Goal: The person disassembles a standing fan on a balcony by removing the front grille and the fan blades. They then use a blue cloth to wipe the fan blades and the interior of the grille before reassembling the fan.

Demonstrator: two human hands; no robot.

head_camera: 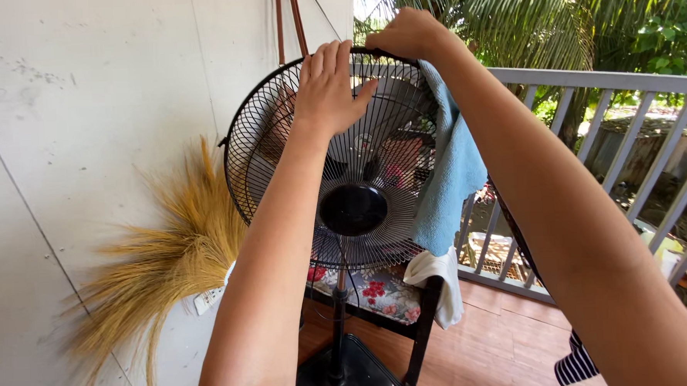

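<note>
Setting: balcony with reddish wooden floor (pixel 512 340), pale panel wall (pixel 85 112) on the left, grey railing (pixel 624 84) on the right, palm fronds and greenery beyond
Fan: black pedestal fan; round wire grille (pixel 279 134) faces the camera, solid black hub (pixel 353 209) at its centre, blades visible behind the wires; pole runs down to a dark base (pixel 351 374) on the floor
Left hand: left hand (pixel 327 86) raised, forearm reaching up from lower centre; palm laid flat on the upper front of the grille, fingers (pixel 324 61) extended together and pointing up toward the rim, thumb spread to the right; pressed on the wires, not closed around anything
Right hand: right hand (pixel 410 34) at the very top of the grille rim, arm coming in diagonally from lower right; fingers curled down over the rim, closed on it; back of the hand faces the camera
Cloth: light blue cloth (pixel 454 173) hangs from beneath the right wrist, draping down the right side of the grille; whether the right hand also pinches it, cannot tell
Behind fan: dark-framed chair with floral red-and-white cushion (pixel 375 292); white cloth (pixel 440 281) draped over its right side
Wall items: straw-coloured broom (pixel 161 263) fanned out against the wall, left of the fan; small white socket plate (pixel 208 301) low on the wall beside it; brown strap (pixel 297 21) hanging above the grille
Labels: none legible on fan or wall
Lower right: navy-and-white striped fabric (pixel 575 364) at the frame edge
</note>
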